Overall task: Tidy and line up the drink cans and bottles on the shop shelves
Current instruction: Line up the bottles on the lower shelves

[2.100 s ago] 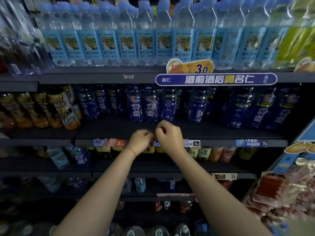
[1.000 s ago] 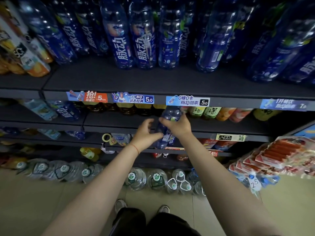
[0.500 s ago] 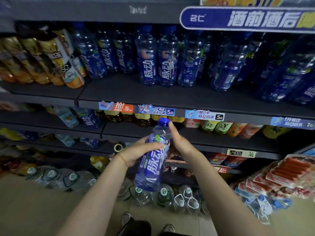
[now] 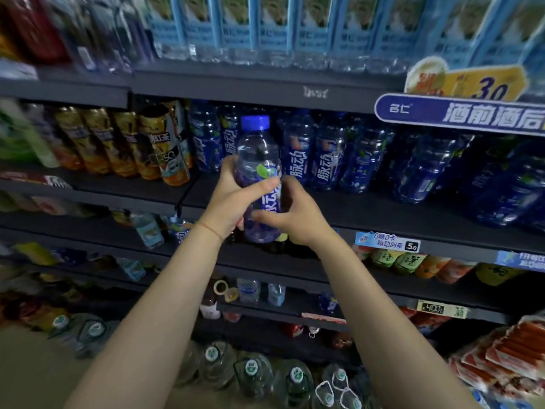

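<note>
A blue-capped bottle (image 4: pixel 259 178) is held upright in front of the dark shelf (image 4: pixel 368 214), clamped in a two-handed grip. The left hand (image 4: pixel 233 202) is wrapped round the bottle's left side, its thumb laid across the label. The right hand (image 4: pixel 292 214) is curled round the lower right side, its thumb pressed over the front near the base. Both forearms are stretched forward and upward, converging at the grip. Just behind the grip, a row of blue bottles (image 4: pixel 327 154) is seen standing on the shelf; to the left of it, gold-labelled bottles (image 4: pixel 124 143) are lined up.
</note>
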### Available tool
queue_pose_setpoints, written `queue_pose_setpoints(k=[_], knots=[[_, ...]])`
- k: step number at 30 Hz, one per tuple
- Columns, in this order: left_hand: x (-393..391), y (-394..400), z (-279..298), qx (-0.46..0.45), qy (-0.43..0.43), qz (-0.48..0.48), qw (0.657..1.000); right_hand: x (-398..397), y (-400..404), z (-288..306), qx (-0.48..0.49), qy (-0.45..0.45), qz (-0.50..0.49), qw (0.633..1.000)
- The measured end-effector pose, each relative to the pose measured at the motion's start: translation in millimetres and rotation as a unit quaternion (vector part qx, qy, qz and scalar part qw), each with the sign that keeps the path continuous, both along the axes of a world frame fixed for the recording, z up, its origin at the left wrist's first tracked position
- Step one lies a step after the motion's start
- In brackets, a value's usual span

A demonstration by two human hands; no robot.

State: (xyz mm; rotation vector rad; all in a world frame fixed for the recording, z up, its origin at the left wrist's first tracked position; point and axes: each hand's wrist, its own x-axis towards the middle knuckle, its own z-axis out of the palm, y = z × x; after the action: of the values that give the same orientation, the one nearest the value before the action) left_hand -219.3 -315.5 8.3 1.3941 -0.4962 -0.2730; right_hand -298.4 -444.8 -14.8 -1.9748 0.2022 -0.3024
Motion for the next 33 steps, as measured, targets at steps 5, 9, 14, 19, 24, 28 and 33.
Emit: queue_pose_setpoints(k=[5,9,14,19,24,28,33], knots=[[39.5,-11.1,-3.4,0.060,-0.056,-0.045,0.996,33.4,5.4,8.2,-0.003,-0.043,-0.121,0.992],[59.6,-20.0,-12.3,0.117,-0.080,-0.053,0.988,51.9,-5.7,9.2,-0.015,-0.042,-0.198,0.979],[61.7,-39.1,-33.6,0.136,-0.048,-0.105,0.984,51.6,-21.3,-6.9,-0.025,-0.005,-0.249,0.968],[39.7,-67.2,-37.5,0.106,-0.033,-0.153,0.982,27.7,-46.7,-13.7,-0.031,-0.004,-0.285,0.958],[2.5,-105.7,-33.9,0.107,0.000,-0.184,0.977,-9.8,-88.3,-16.2,-0.055,0.006,-0.312,0.949],[-29.8,-141.2,-30.3,0.105,0.022,-0.178,0.978,-40.6,-129.6,-19.6,-0.079,0.022,-0.322,0.943],[-73.1,-185.8,-30.3,0.119,0.028,-0.155,0.980,-68.3,-176.1,-16.8,-0.147,0.048,-0.339,0.928]])
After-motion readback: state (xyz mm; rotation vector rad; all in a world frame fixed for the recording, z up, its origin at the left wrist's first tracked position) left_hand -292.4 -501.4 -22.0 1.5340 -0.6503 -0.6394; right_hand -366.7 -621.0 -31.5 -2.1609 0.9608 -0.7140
